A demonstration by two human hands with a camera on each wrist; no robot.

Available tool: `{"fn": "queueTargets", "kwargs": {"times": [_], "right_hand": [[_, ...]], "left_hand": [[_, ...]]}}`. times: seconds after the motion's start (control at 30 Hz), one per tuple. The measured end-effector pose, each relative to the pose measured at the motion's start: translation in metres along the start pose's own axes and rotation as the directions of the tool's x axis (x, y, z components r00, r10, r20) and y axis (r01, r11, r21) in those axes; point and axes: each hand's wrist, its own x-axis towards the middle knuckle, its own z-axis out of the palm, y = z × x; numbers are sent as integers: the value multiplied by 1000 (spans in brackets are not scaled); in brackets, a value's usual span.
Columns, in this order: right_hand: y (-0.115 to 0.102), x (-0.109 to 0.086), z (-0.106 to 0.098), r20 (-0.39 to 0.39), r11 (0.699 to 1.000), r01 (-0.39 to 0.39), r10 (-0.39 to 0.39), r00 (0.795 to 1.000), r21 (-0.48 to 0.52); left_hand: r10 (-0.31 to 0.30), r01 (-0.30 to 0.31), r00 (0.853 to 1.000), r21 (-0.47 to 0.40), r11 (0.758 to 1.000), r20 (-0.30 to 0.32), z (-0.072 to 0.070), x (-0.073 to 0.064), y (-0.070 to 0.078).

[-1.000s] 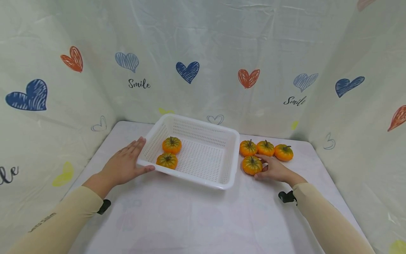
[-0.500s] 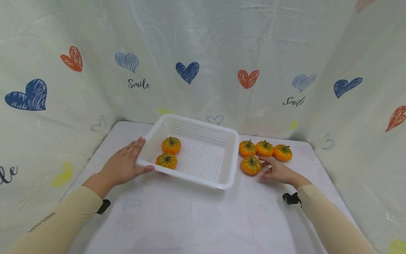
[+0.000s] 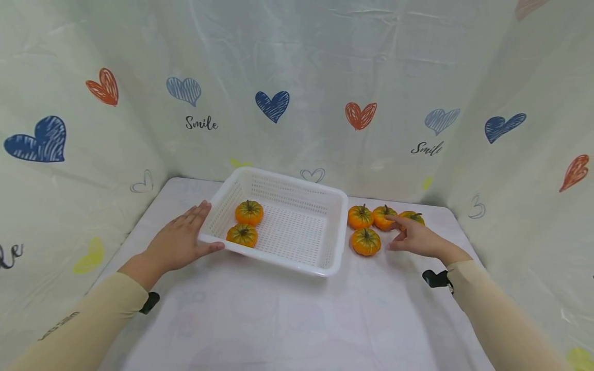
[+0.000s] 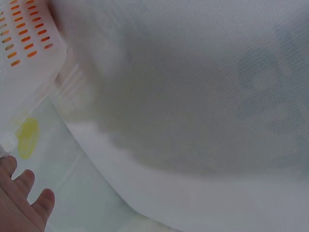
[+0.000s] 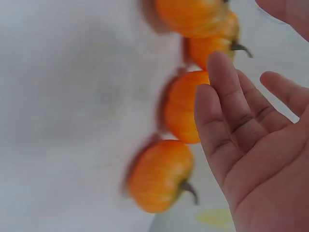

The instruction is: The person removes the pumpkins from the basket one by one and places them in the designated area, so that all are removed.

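Note:
A white perforated plastic basket (image 3: pixel 283 262) stands at the middle of the table, with two small orange-and-green pumpkins (image 3: pixel 249 212) in its left part. My left hand (image 3: pixel 174 241) rests against the basket's left side, fingers straight and thumb by the near corner. Right of the basket lies one pumpkin (image 3: pixel 365 242) in front of a back row of three pumpkins (image 3: pixel 360 217). My right hand (image 3: pixel 419 240) holds nothing; its fingers reach over the back row, partly covering the middle and rightmost pumpkins. In the right wrist view, the fingers look extended beside the pumpkins (image 5: pixel 161 175).
A pale cloth covers the table (image 3: pixel 278 319). Behind and at both sides hangs a light curtain (image 3: pixel 315 62) printed with hearts and the word "Smile". A dark wrist strap piece (image 3: pixel 436 279) shows under the right sleeve.
My right hand has let go of the front pumpkin, which stays in place, and moved right and back towards the row behind. The left hand and the basket keep their places.

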Motion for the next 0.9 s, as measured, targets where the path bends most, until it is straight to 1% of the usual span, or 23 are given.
{"fn": "queueTargets", "kwargs": {"times": [0.07, 0.13, 0.3, 0.43, 0.53, 0.7, 0.77, 0.9], "right_hand": [[-9, 1, -8, -23, 999, 29, -30, 999, -35], [-20, 3, -17, -42, 997, 64, -66, 997, -45], [-55, 10, -39, -53, 989, 139, -141, 989, -47], [-83, 15, -50, -52, 982, 180, -183, 982, -58], [-102, 22, -51, -39, 981, 187, -189, 981, -46], [-129, 38, -44, -4, 981, 191, -191, 982, -39], [-140, 46, -41, 20, 977, 209, -209, 978, -39], [-161, 63, -35, 72, 967, 256, -255, 964, -7]], "left_hand": [[0, 0, 1000, 0, 1000, -1, 0, 0, 0], [0, 0, 1000, 0, 1000, -2, 0, 0, 0], [2, -2, 1000, 0, 1000, -8, 1, -1, -1], [7, -7, 1000, 4, 1000, -17, 2, -1, -1], [8, -8, 1000, 3, 1000, -17, 3, 0, -2], [-6, 6, 1000, -3, 1000, 4, 3, 1, -3], [-15, 15, 1000, -3, 1000, 12, 3, 2, -3], [-21, 21, 1000, -3, 1000, 21, 3, 2, -3]]}}
